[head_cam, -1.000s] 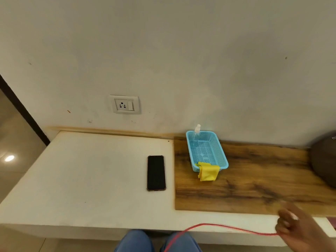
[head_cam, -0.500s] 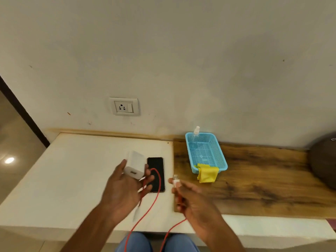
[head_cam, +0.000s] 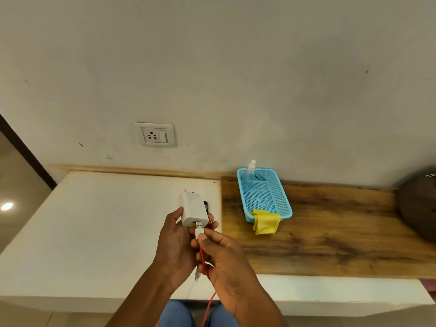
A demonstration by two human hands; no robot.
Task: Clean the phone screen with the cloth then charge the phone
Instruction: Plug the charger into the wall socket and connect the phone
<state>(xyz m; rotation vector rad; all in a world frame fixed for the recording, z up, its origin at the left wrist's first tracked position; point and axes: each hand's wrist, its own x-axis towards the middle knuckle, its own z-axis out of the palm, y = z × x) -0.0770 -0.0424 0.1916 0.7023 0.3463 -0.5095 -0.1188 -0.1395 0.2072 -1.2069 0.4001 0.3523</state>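
Note:
My left hand [head_cam: 174, 241] grips a white charger adapter [head_cam: 192, 210], prongs pointing away from me. My right hand [head_cam: 224, 253] pinches the white USB plug [head_cam: 199, 228] of a red cable [head_cam: 204, 263], its metal tip right at the adapter's port. The cable hangs down past the counter edge. The black phone [head_cam: 206, 206] lies on the white counter, almost wholly hidden behind the adapter and my hands. A yellow cloth [head_cam: 266, 223] drapes over the near rim of a blue basket [head_cam: 284, 197]. A wall socket [head_cam: 155, 135] sits above the counter.
A clear spray bottle [head_cam: 250, 172] stands in the basket's far corner. The basket rests on a wooden board [head_cam: 330, 232] covering the right of the white counter [head_cam: 94, 220]. A dark round object [head_cam: 420, 206] is at the right edge. My knees show below.
Both hands have come together over the phone. The right hand brought the USB plug up to the adapter's port; the adapter now stands more upright in the left hand.

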